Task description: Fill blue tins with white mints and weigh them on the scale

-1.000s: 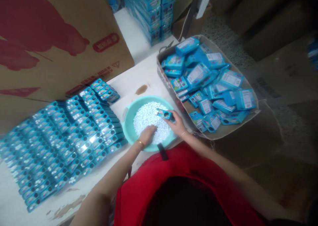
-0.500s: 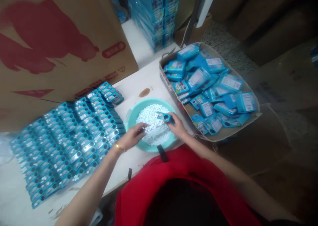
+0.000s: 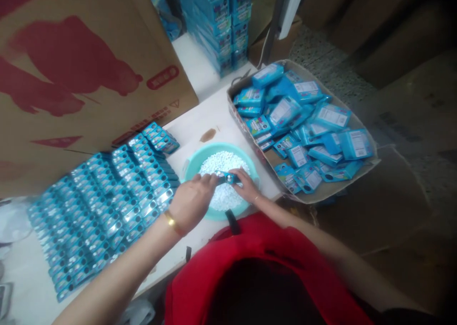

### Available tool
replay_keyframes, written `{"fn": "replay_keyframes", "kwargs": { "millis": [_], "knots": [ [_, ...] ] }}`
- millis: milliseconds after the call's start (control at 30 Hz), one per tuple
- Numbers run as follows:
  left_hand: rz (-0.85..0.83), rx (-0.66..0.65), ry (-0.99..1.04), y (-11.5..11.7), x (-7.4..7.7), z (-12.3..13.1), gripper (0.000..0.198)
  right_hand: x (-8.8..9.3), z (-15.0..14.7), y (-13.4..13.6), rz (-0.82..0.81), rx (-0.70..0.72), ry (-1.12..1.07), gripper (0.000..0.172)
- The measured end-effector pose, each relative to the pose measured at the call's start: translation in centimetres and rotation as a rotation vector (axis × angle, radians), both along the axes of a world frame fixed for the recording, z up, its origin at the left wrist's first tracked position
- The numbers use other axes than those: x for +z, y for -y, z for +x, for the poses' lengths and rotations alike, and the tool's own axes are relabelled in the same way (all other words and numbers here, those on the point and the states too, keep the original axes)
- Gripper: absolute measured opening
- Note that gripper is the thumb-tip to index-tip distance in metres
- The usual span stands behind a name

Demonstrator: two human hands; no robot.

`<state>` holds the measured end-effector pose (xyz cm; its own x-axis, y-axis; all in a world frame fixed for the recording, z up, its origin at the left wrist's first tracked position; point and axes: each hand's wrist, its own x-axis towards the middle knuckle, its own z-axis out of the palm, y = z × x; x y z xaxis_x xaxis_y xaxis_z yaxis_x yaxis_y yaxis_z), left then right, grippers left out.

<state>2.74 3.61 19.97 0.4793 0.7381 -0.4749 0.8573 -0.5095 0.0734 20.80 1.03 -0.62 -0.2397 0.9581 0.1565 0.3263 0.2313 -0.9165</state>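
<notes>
A teal bowl (image 3: 191, 166) full of small white pellets (image 3: 224, 165) sits on the white table in front of me. My right hand (image 3: 244, 186) holds a small blue box (image 3: 224, 177) over the bowl. My left hand (image 3: 193, 200), with a gold bracelet on the wrist, is closed with its fingertips at the box's left end. Whether it carries pellets is hidden. To the left lie rows of several small blue boxes (image 3: 110, 196), laid flat side by side.
A shallow cardboard tray (image 3: 357, 168) at the right holds a heap of blue boxes (image 3: 300, 118). A large brown carton with red print (image 3: 78, 77) stands behind the rows. Stacked blue packs (image 3: 221, 20) stand at the back. A white object (image 3: 14, 222) lies at far left.
My left hand rose out of the pellets and moved up to the blue box in my right hand. The right hand and box shifted slightly left over the bowl.
</notes>
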Motion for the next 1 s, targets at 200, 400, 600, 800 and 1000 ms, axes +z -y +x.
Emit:
{"fn": "replay_keyframes", "kwargs": {
  "millis": [200,400,600,800,1000],
  "knots": [
    [0.006,-0.056,0.483,-2.3,-4.5,-3.2,0.036,1.3,-1.1,0.3,-0.043,-0.001,-0.121,0.034],
    [-0.012,-0.04,0.505,-3.6,-6.8,-3.3,0.022,4.2,1.4,-1.5,0.014,0.0,-0.016,0.058],
    [0.356,0.271,0.403,-7.9,-6.7,-8.8,0.03,5.3,15.2,-4.7,-0.103,-0.254,0.63,0.045],
    [0.315,0.444,0.101,-12.1,-12.1,-14.4,0.032,3.0,19.0,-3.5,-0.379,0.13,0.957,0.057],
    [0.152,0.458,-0.073,-14.5,-16.9,-17.3,0.027,3.8,18.5,-4.6,-0.366,0.168,0.916,0.037]
  ]
}}
